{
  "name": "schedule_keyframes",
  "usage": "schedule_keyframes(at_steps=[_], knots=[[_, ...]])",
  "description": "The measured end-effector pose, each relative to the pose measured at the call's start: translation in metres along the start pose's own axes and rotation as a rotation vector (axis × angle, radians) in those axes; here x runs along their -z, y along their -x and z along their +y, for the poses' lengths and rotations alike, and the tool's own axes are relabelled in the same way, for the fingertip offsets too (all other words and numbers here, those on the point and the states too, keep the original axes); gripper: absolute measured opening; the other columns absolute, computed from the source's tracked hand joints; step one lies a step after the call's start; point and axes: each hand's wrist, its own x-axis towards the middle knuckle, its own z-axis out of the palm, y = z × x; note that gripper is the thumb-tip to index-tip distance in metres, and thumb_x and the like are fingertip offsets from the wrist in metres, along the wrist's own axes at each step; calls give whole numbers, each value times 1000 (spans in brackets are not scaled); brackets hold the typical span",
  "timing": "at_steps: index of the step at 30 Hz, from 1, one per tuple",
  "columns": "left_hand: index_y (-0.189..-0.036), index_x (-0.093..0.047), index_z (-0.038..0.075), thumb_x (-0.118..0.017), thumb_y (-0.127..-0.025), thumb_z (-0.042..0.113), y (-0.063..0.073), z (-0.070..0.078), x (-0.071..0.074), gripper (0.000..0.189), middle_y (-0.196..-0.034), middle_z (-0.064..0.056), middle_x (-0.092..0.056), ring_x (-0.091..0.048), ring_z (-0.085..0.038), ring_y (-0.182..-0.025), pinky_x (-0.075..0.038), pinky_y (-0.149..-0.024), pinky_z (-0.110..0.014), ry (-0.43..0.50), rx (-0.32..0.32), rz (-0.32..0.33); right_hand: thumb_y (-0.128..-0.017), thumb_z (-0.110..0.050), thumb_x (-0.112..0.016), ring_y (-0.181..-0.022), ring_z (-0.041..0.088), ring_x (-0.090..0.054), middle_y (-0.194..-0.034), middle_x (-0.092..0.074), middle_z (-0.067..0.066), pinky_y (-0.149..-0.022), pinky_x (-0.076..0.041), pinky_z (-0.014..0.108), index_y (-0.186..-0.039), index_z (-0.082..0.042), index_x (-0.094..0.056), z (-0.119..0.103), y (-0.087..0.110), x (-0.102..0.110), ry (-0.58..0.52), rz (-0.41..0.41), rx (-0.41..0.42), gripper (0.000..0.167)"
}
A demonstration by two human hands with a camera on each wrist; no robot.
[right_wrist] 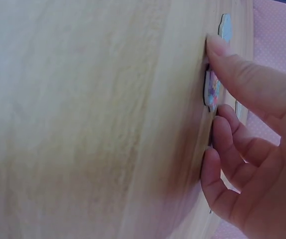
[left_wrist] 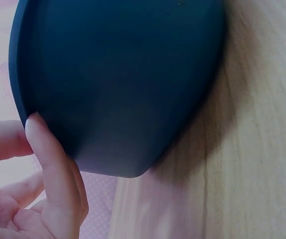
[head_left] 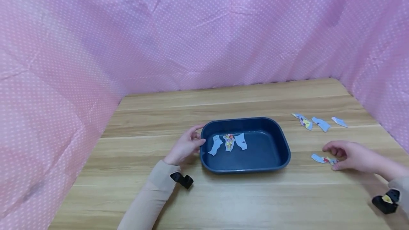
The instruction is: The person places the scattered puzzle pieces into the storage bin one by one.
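A dark blue rectangular tray (head_left: 271,144) sits mid-table with several jigsaw pieces in its left part, among them a colourful one (head_left: 229,142) between two pale blue ones. My left hand (head_left: 186,146) grips its left rim, thumb and fingers on opposite sides, as the left wrist view shows (left_wrist: 53,174). To the tray's right, my right hand (head_left: 356,157) is low over the tabletop, thumb and bent fingers apart around a colourful jigsaw piece (right_wrist: 212,90). A pale blue piece (head_left: 317,158) lies just left of it. Whether the fingers pinch the colourful piece is unclear.
Behind the right hand lie a yellow and blue piece (head_left: 303,121) and two pale blue pieces, one in the middle (head_left: 321,124) and one farther right (head_left: 339,121). Pink dotted cloth (head_left: 207,45) hangs behind and beside the wooden table (head_left: 153,116).
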Motion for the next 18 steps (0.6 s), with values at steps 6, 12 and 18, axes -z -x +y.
schedule_keyframes(at_steps=[6, 12, 18], knots=[[-140, -44, 23, -58, -91, 3, 0, 0, -1, 55, -96, -11, -56, -56, -17, -66, -54, -64, -29, 12, 5, 1, -69, -14, -80, -72, -6, -38, -84, -45, -12, -58, -39, 19, -103, -1, -59, -2, 0, 1, -15, -19, -20, 42], [-140, -45, 23, -59, -91, 2, 0, -1, -1, 55, -93, -10, -54, -57, -17, -71, -53, -62, -26, 26, 8, 2, -71, -15, -79, -70, -6, -40, -81, -46, -12, -57, -40, 20, -104, -3, -59, -2, 0, 1, -8, -41, -37, 40], [-140, -44, 24, -59, -91, 3, -1, 0, 0, 55, -95, -10, -55, -58, -18, -72, -54, -63, -27, 17, 8, 1, -70, -11, -80, -69, -8, -41, -79, -46, -15, -56, -41, 20, -99, -2, -60, 1, 0, -2, 7, -5, 3, 37]])
